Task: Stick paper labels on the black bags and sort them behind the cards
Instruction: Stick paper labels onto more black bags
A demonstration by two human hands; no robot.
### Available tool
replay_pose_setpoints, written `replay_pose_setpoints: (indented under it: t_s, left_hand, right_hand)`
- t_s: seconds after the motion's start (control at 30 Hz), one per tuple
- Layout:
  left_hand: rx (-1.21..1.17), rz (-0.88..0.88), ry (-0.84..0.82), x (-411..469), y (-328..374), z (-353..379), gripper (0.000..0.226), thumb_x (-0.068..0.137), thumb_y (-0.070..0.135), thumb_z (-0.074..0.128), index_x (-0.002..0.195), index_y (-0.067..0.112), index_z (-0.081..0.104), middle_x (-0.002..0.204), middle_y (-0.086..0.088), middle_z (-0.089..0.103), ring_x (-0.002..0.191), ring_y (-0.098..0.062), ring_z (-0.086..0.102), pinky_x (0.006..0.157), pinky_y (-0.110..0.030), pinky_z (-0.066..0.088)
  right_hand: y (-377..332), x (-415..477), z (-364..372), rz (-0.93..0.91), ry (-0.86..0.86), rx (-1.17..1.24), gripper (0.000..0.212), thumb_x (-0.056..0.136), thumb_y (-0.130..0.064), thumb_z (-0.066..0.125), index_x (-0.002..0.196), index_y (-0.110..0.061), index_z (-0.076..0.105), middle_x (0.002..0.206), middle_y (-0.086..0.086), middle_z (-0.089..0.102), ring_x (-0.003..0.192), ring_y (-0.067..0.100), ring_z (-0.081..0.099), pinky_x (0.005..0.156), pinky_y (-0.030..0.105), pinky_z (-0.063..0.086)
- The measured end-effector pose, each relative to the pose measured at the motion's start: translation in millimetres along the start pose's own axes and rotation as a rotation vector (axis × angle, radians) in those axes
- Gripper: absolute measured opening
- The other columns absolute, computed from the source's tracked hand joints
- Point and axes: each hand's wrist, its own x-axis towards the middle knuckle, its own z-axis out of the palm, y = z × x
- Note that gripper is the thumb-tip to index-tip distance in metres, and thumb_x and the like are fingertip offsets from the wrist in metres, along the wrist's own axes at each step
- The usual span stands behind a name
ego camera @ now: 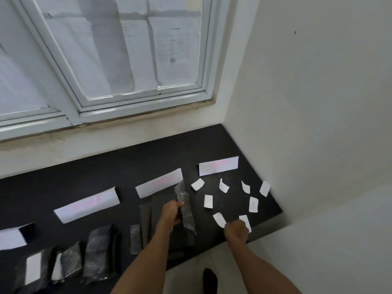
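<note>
Black bag (184, 209) clenched in left grip (170, 213); right grip (236, 230) curled at a label (219, 219), hold unclear. Two labelled bags (32, 270) at eight o'clock; most remain.

We count four cards (218, 165) and eight loose labels (208, 201); the bags (99, 262) overlap too much to count.

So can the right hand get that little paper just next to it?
Probably yes: the right hand is right beside that paper label, which lies on the black counter with nothing covering it.
</note>
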Motion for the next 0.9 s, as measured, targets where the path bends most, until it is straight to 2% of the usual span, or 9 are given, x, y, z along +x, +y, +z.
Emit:
replay_pose_setpoints:
  t_s: [0.07,0.2,0.33,0.4,0.47,0.6,0.67,0.77,0.9]
  left_hand:
    - [0.0,-0.026,0.013,5.2,-2.3,13.3,0.018,0.09,0.009,0.051,0.104,0.012,0.061,0.093,-0.01,0.065,0.085,-0.025,0.06,0.079,-0.037,0.048]
    - [-0.027,-0.076,0.028,10.1,-3.4,39.3,0.02,0.089,0.011,0.051,0.107,0.009,0.061,0.098,-0.011,0.066,0.088,-0.026,0.06,0.068,-0.033,0.047]
    - [-0.02,-0.106,0.04,19.9,-8.5,52.0,0.032,0.084,0.019,0.055,0.114,0.009,0.063,0.111,-0.012,0.069,0.104,-0.03,0.062,0.083,-0.038,0.05]
    - [-0.019,-0.104,0.046,18.2,-8.1,55.5,0.033,0.083,0.019,0.056,0.114,0.008,0.063,0.111,-0.012,0.069,0.106,-0.03,0.062,0.092,-0.042,0.048]
    - [-0.042,-0.089,0.056,15.0,-6.5,60.4,0.033,0.083,0.02,0.058,0.113,0.007,0.063,0.11,-0.012,0.069,0.106,-0.03,0.062,0.099,-0.044,0.047]
    - [-0.121,-0.029,0.055,5.0,3.2,69.3,0.038,0.083,0.024,0.061,0.116,0.006,0.061,0.11,-0.012,0.069,0.104,-0.031,0.063,0.102,-0.048,0.046]
    - [-0.194,0.016,0.051,-1.8,12.9,74.2,0.039,0.084,0.028,0.062,0.117,0.007,0.061,0.11,-0.012,0.068,0.102,-0.031,0.063,0.098,-0.047,0.048]
    - [-0.339,0.088,0.032,-13.5,31.3,81.9,0.039,0.087,0.033,0.061,0.114,0.006,0.061,0.105,-0.014,0.067,0.096,-0.031,0.064,0.081,-0.041,0.054]
    - [-0.495,0.151,-0.018,-31.2,54.1,86.8,0.037,0.095,0.04,0.052,0.098,0.004,0.058,0.095,-0.016,0.062,0.084,-0.029,0.061,0.067,-0.038,0.05]
  right_hand:
    - [7.0,15.3,-3.6,0.083,-0.033,0.029,0.043,0.091,-0.024,0.054,0.121,0.006,0.056,0.123,0.022,0.06,0.115,0.034,0.057,0.092,0.031,0.044]
    - [6.7,38.1,-0.8,0.145,-0.129,0.015,0.048,0.087,-0.032,0.062,0.117,0.005,0.059,0.118,0.02,0.064,0.112,0.033,0.06,0.089,0.031,0.046]
    - [0.4,47.5,2.5,0.149,-0.178,-0.006,0.032,0.084,-0.019,0.06,0.108,0.002,0.065,0.107,0.016,0.069,0.103,0.032,0.064,0.084,0.03,0.048]
    - [-0.1,50.9,3.5,0.169,-0.198,0.047,0.037,0.08,-0.021,0.059,0.108,0.002,0.065,0.104,0.017,0.069,0.098,0.034,0.065,0.085,0.033,0.052]
    - [-5.6,52.9,-2.0,0.183,-0.193,0.136,0.039,0.075,-0.025,0.059,0.104,0.0,0.066,0.097,0.017,0.07,0.09,0.035,0.067,0.082,0.038,0.056]
    - [-49.5,49.8,-20.9,0.05,-0.129,0.39,0.032,0.073,-0.019,0.065,0.104,-0.011,0.067,0.102,0.01,0.069,0.095,0.032,0.064,0.086,0.036,0.052]
    - [-76.6,44.6,-28.6,-0.046,-0.173,0.538,0.031,0.071,-0.014,0.074,0.101,-0.017,0.066,0.097,0.007,0.07,0.087,0.027,0.066,0.083,0.039,0.055]
    - [-104.6,27.2,-34.2,-0.113,-0.335,0.698,0.027,0.071,-0.007,0.076,0.094,-0.016,0.067,0.079,0.009,0.068,0.067,0.02,0.062,0.063,0.034,0.055]
    - [-123.6,2.2,-33.0,-0.234,-0.424,0.716,0.027,0.071,-0.008,0.076,0.096,-0.012,0.068,0.08,0.01,0.069,0.065,0.019,0.061,0.059,0.029,0.051]
